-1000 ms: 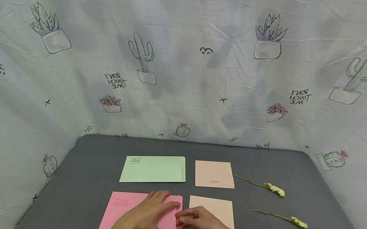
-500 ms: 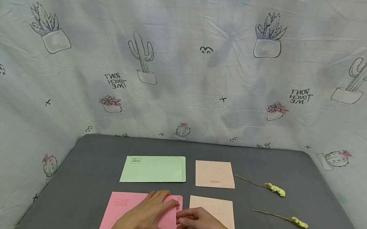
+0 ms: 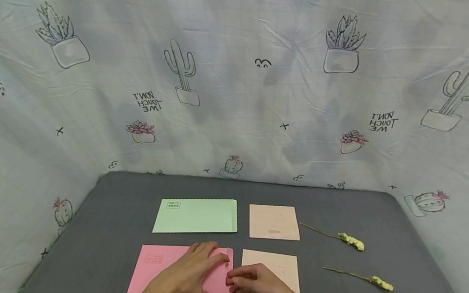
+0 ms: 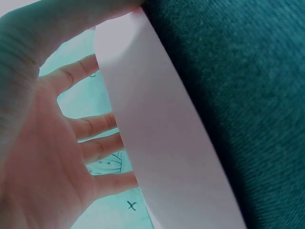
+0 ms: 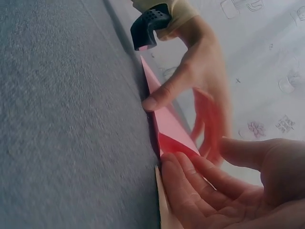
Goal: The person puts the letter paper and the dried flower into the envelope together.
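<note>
A pink envelope [image 3: 215, 281] lies on the grey table, its end on the right. Across it rests my left hand [image 3: 187, 275], fingers spread towards the far edge and thumb at the near edge. In the left wrist view those fingers reach the envelope's [image 4: 157, 119] far edge, tips hidden. My right hand [image 3: 260, 285] is at the envelope's right end, over part of a pale peach sheet [image 3: 280, 265]. The right wrist view shows its fingertips touching the raised pink flap [image 5: 174, 144], with the thumb held apart.
A green envelope [image 3: 197, 216] lies behind the pink one, beside a second peach sheet [image 3: 273, 222]. Two yellow flower stems [image 3: 351, 241] lie on the right of the grey table [image 3: 125, 216]. A cactus-printed cloth [image 3: 242, 92] stands at the back and sides.
My right hand has shifted slightly to the right, and the flap under its fingertips has changed its angle a little. My left hand stays in place on the pink envelope.
</note>
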`<control>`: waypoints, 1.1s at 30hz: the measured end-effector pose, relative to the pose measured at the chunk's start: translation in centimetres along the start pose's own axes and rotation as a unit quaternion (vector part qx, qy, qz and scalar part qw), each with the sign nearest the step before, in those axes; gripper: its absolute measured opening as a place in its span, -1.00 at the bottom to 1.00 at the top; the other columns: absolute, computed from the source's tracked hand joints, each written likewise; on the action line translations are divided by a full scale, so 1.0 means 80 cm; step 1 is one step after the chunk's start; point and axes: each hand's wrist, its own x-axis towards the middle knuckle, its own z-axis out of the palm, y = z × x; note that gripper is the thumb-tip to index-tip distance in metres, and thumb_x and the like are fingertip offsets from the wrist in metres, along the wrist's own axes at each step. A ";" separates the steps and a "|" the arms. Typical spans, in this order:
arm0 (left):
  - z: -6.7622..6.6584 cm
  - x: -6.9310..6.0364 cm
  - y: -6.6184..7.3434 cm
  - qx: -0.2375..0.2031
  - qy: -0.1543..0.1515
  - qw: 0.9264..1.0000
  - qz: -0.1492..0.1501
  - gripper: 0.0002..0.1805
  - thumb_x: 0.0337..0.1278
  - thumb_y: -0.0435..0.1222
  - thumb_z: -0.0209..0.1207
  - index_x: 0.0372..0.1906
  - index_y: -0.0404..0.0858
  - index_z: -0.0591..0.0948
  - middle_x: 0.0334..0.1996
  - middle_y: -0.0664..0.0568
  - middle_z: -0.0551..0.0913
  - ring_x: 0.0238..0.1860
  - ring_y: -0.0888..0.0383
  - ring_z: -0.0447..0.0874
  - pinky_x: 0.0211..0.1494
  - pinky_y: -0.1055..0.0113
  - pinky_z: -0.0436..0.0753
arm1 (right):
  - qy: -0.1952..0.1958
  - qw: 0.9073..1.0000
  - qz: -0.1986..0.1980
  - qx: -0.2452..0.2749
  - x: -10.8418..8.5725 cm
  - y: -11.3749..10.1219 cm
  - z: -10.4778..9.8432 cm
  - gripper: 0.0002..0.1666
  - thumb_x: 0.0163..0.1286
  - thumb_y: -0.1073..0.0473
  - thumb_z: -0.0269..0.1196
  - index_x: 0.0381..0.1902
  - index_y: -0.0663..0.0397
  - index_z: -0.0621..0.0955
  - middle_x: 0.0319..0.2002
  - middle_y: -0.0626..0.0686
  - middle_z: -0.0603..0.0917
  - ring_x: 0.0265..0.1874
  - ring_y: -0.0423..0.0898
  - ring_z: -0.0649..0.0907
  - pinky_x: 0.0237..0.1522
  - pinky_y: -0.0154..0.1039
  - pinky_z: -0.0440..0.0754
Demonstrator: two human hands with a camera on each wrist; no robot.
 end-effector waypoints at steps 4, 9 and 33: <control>-0.001 0.001 -0.001 0.001 -0.002 1.000 -0.004 -0.10 -0.40 0.07 0.55 0.24 0.08 0.44 0.16 -0.04 0.42 0.22 0.06 0.36 0.32 -0.05 0.35 | 0.023 0.999 -0.012 -0.048 -0.003 -0.001 -0.011 -0.65 0.42 0.23 0.20 0.07 0.36 0.61 -0.09 0.19 0.71 -0.14 -0.06 0.69 -0.12 -0.33 0.66; 0.000 0.002 -0.001 0.004 0.009 1.000 0.001 -0.10 -0.42 0.06 0.56 0.23 0.07 0.45 0.15 -0.05 0.43 0.21 0.07 0.37 0.31 -0.03 0.36 | 0.075 0.988 -0.026 -0.136 -0.009 -0.007 -0.032 -0.63 0.34 0.24 0.29 0.06 0.33 0.62 -0.09 0.16 0.72 -0.21 -0.12 0.70 -0.26 -0.42 0.59; 0.001 0.000 0.000 0.012 0.034 0.999 0.016 -0.09 -0.51 0.02 0.58 0.19 0.05 0.47 0.10 -0.05 0.44 0.15 0.06 0.40 0.27 0.04 0.39 | 0.291 0.802 -0.005 -0.522 -0.049 -0.007 -0.079 -0.34 -0.22 0.17 0.63 -0.09 0.28 0.69 -0.17 0.08 0.61 -0.13 0.07 0.57 -0.07 0.04 0.57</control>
